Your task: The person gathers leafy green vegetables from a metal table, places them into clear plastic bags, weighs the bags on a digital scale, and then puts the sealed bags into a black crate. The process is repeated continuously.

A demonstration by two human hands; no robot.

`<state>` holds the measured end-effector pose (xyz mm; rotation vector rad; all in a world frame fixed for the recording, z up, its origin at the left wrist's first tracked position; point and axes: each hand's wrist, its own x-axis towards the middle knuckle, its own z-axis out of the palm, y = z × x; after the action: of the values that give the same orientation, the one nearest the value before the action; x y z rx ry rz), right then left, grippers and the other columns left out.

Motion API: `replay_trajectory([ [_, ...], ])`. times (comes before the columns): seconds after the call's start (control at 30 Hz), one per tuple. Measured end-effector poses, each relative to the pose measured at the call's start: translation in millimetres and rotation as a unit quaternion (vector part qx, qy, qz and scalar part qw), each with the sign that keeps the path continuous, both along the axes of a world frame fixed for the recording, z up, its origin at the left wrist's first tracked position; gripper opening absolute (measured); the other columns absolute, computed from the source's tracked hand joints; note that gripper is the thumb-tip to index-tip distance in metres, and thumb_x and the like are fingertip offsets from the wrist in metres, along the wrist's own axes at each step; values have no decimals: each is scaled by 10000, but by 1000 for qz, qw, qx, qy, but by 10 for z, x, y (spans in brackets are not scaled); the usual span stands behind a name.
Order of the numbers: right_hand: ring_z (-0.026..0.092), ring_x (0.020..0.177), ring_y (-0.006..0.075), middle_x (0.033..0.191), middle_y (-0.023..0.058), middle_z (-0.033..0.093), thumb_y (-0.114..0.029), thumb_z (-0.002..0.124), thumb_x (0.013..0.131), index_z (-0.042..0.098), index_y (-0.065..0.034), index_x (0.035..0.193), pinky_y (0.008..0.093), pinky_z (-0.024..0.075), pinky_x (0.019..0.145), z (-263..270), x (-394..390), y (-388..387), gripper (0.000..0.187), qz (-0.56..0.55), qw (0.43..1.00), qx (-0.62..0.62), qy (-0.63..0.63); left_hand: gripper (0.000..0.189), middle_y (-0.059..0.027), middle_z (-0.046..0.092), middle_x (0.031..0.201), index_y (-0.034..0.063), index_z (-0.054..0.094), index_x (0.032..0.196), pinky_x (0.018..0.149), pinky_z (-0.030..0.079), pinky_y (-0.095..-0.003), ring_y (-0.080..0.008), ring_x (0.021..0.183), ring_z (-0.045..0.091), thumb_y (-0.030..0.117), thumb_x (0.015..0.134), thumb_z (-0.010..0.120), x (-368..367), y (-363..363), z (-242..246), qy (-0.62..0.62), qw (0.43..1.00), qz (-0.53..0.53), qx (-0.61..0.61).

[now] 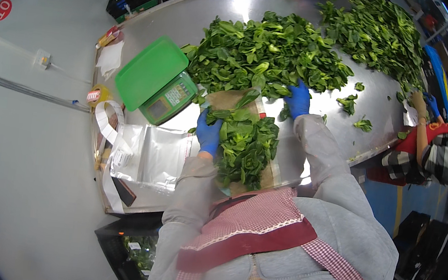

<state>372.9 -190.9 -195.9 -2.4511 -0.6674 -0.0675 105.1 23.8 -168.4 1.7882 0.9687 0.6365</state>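
Note:
My left hand (208, 132), in a blue glove, rests against the left edge of a smaller bunch of leafy greens (246, 146) lying on a brown sheet (222, 99) close before me; whether its fingers grip any leaves cannot be told. Blue-gloved as well, my right hand (298, 100) reaches to the lower edge of the large heap of leafy greens (267, 49), its fingertips at the leaves. Left of the heap stands a green weighing scale (169, 96) with a green tray (151, 74). Silvery plastic bags (164, 156) lie flat left of my left hand.
A label strip (109, 127), tape roll (100, 94) and dark flat object (123, 191) lie along the metal table's (183, 21) left side. Another greens heap (376, 37) is at upper right, near a co-worker's hands (425, 105). A black crate (112, 247) of bagged greens stands below.

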Motion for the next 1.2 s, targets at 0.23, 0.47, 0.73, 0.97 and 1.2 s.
replay_trajectory([
  [0.23,671,853,227,959,112,708,-241,768,822,693,23,1039,321,517,832,195,-129,-285,350,-119,948,230,186,332,-117,683,1148,-69,619,1232,931,492,-271,-170,1025,646,-44,903,584,-272,150,-168,-152,965,65,-201],
  [0.47,640,881,125,1024,76,696,-148,698,885,650,68,1159,241,497,806,1052,-845,-40,352,60,807,374,453,414,-122,613,1293,-36,559,1317,1020,436,-296,-200,1183,580,-58,905,528,-330,204,-203,-174,955,36,-236],
  [0.73,656,1071,280,1276,116,636,-187,754,813,635,-121,1257,363,527,910,1198,-1486,340,464,465,863,46,190,418,-140,624,1287,-5,556,1325,1039,424,-327,-233,1187,585,13,909,527,-388,113,-93,-61,985,-3,-162],
  [0.97,693,857,334,940,174,716,-420,684,865,741,-59,1020,395,522,818,1417,-1267,1524,397,276,920,-121,251,326,-150,641,1269,-17,625,1233,1021,432,-312,-220,1179,596,20,928,515,-462,-37,-71,-58,987,-32,-148],
  [1.2,692,798,254,861,150,722,-374,701,849,731,-12,939,346,519,762,641,-1219,1951,374,285,901,-24,327,306,-192,585,1340,43,663,1186,1061,414,-371,-317,1247,559,36,888,592,-555,-91,63,-28,999,-44,2],
])
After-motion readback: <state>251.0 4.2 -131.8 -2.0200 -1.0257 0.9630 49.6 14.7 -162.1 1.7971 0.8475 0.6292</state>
